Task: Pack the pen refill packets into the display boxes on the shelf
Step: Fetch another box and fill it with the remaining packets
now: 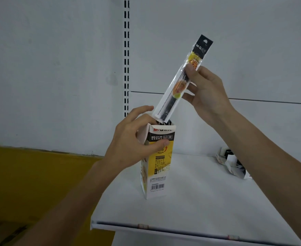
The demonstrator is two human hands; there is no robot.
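A tall yellow, black and white display box (159, 167) stands upright on the white shelf (199, 201), its top open. My left hand (133, 139) grips the box near its top, thumb across the front. My right hand (206, 89) pinches a long clear pen refill packet (178, 86) with a black header. The packet is tilted, its lower end at the box's opening, where dark refill ends show inside.
Another opened white box or torn packaging (233, 162) lies on the shelf at the right, partly behind my right forearm. A slotted upright (126, 55) runs up the grey back wall. Yellow floor (31, 183) lies to the left below the shelf edge.
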